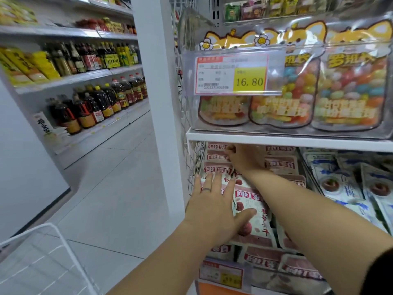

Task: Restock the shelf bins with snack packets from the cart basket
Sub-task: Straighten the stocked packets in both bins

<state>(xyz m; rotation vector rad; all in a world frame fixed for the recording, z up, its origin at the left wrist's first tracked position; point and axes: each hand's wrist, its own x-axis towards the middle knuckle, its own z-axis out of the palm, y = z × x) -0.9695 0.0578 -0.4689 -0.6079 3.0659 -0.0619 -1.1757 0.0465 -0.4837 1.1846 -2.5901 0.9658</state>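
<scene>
Pink and white snack packets [254,211] with red labels fill a wire shelf bin [194,162] under a white shelf. My left hand [212,201] lies flat with straight fingers on the front packets at the bin's left side. My right hand [244,157] reaches deep into the bin below the shelf board, its fingers curled at the top edge of a rear packet [217,146]. The white wire cart basket [42,260] shows at the lower left; its contents are out of view.
Blue and white packets [344,184] fill the neighbouring bin on the right. Candy bags [348,90] sit behind a clear guard with a 16.80 price tag [231,74] above. A white pillar [163,103] stands left of the shelf. Oil bottles [100,103] line the aisle shelves.
</scene>
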